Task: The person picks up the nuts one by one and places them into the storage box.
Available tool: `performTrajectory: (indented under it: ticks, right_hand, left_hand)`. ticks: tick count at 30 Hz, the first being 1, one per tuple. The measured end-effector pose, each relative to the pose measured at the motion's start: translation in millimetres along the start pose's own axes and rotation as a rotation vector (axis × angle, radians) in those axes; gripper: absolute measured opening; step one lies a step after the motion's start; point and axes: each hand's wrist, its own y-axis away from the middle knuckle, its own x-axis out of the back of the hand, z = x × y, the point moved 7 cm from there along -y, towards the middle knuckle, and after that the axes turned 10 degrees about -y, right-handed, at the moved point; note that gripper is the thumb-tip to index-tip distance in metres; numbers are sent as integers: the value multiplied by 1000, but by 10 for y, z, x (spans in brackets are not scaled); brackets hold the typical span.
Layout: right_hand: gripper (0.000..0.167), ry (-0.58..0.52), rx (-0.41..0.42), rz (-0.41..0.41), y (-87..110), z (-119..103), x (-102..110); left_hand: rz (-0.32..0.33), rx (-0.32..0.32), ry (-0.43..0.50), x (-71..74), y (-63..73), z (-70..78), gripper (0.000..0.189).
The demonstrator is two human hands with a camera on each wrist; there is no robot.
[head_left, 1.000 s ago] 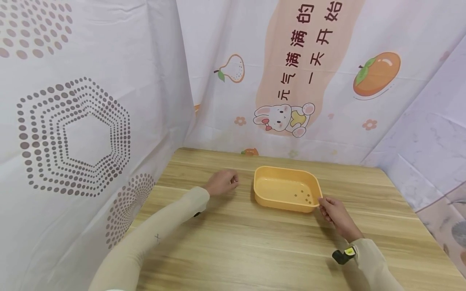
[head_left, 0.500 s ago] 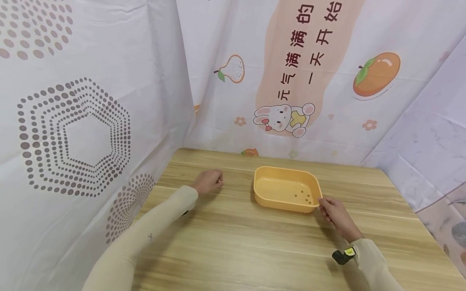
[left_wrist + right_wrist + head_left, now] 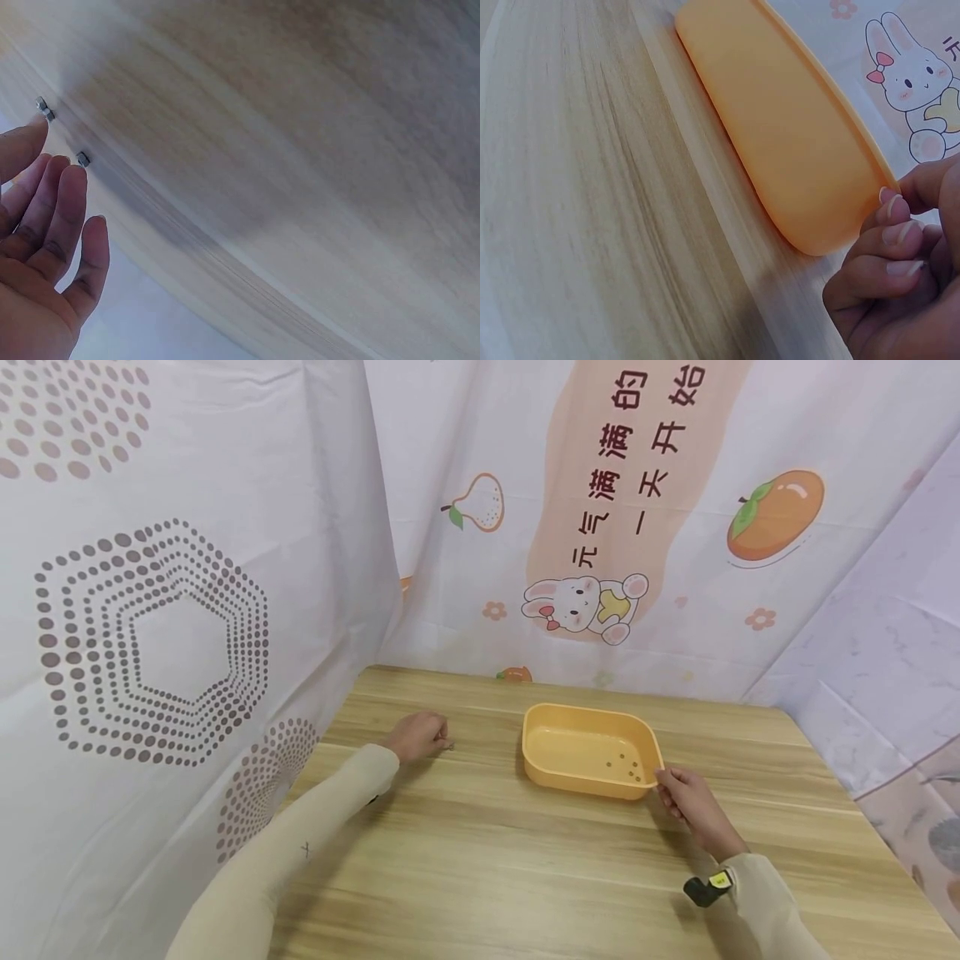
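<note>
A yellow-orange plastic tray (image 3: 570, 747) with rounded corners stands on the table, several small nuts (image 3: 622, 757) in its right end. My right hand (image 3: 693, 810) pinches the tray's near right corner between thumb and curled fingers; the right wrist view shows the thumb at the rim and the tray's outer wall (image 3: 780, 127). Left of the tray, my left hand (image 3: 420, 737) is low over the wood. In the left wrist view its fingers (image 3: 71, 199) are loosely bent, apart from the thumb. Small metal nuts (image 3: 82, 159) are right at the fingertips, one pair (image 3: 48, 115) by the thumb tip.
The wood-grain table (image 3: 480, 868) reaches to a white printed curtain (image 3: 450, 585) at the back, with a rabbit and fruit on it. Another curtain (image 3: 187, 643) with dotted hexagons hangs close along the left side, beside my left arm. A pale curtain (image 3: 885, 693) hangs at the right.
My left hand has moved left over the table, away from the tray, and slowed over the last half second. The right hand and the tray have stayed in place.
</note>
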Motion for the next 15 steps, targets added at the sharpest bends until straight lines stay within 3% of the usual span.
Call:
performTrajectory:
  ticks: [6, 15]
  right_hand:
    - [38, -1, -2, -4, -6, 5, -1]
    - [39, -13, -15, -11, 9, -36, -21]
  left_hand:
    - [-44, 8, 20, -53, 9, 20, 10]
    - [-35, -27, -21, -89, -24, 53, 10]
